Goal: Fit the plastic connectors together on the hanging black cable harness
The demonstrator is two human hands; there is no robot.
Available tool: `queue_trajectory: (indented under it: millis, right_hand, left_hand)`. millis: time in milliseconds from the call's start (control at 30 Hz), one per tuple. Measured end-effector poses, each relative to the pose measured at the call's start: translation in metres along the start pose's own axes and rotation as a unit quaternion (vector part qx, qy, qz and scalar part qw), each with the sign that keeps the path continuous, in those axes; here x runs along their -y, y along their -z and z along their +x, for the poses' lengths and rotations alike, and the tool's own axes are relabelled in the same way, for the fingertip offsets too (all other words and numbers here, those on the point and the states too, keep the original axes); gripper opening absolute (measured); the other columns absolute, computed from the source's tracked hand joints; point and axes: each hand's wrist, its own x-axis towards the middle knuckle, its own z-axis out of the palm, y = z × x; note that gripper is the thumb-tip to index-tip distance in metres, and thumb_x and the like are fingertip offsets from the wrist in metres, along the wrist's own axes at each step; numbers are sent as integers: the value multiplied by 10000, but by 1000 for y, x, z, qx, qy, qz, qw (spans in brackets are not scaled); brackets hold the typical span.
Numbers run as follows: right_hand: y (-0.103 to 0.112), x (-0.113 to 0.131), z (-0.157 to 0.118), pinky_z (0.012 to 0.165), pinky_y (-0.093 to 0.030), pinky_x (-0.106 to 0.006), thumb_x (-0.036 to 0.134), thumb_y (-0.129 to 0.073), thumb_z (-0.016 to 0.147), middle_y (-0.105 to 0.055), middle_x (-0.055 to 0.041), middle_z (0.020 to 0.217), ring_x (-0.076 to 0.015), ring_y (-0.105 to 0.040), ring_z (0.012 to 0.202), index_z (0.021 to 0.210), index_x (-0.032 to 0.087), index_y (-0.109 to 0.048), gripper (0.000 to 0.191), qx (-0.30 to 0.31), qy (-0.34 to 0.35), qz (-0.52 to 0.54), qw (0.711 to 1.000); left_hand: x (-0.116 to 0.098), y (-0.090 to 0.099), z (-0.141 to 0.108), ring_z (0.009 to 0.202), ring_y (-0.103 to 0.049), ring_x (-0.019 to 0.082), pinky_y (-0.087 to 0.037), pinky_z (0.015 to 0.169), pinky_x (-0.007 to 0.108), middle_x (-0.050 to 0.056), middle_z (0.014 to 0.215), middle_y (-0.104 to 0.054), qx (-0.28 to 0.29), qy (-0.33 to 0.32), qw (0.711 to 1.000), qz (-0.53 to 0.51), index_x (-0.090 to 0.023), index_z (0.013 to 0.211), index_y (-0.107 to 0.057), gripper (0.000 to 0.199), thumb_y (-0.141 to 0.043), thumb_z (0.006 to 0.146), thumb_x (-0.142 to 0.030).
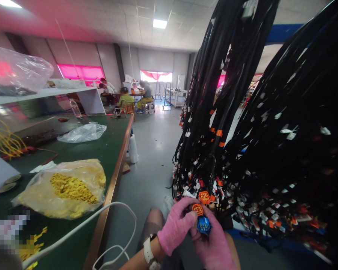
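Observation:
Both my hands wear pink gloves and meet low in the view, in front of the hanging black cable bundles. My left hand, with a white-strapped watch at the wrist, has its thumb and fingers closed at an orange connector. Directly below it, a blue connector with yellow inside its face sits in my right hand, whose fingers curl around it. Another orange connector lies just beyond my fingertips. The undersides of the held connectors and their wires are hidden by the gloves.
At left, a green-topped table bears an open plastic bag of small yellow parts. A white cable loops over its edge. Another dense cable bundle hangs at right. Several people sit at far tables.

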Motion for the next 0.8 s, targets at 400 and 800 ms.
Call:
queue_trajectory:
  millis: [400, 800]
  right_hand:
    - [-6, -1, -8, 954, -466, -499, 333, -665, 666, -645, -153, 1179, -341, -595, 1101, 1129, 164, -565, 503, 50, -44, -54, 996]
    - [-10, 14, -4, 867, -529, -438, 313, -672, 665, -710, -100, 1031, -298, -672, 944, 1043, 190, -608, 403, 30, -51, -10, 998]
  left_hand:
    - [-1, 0, 1, 430, -384, 82, -328, 392, 199, -50, 569, -440, -44, 65, 997, 23, -140, 870, -533, 291, -569, 615, -275]
    - [-2, 7, -5, 683, -485, 134, -410, 616, 219, 20, 746, -563, -29, -40, 994, 96, -135, 887, -633, 218, -516, 776, -282]
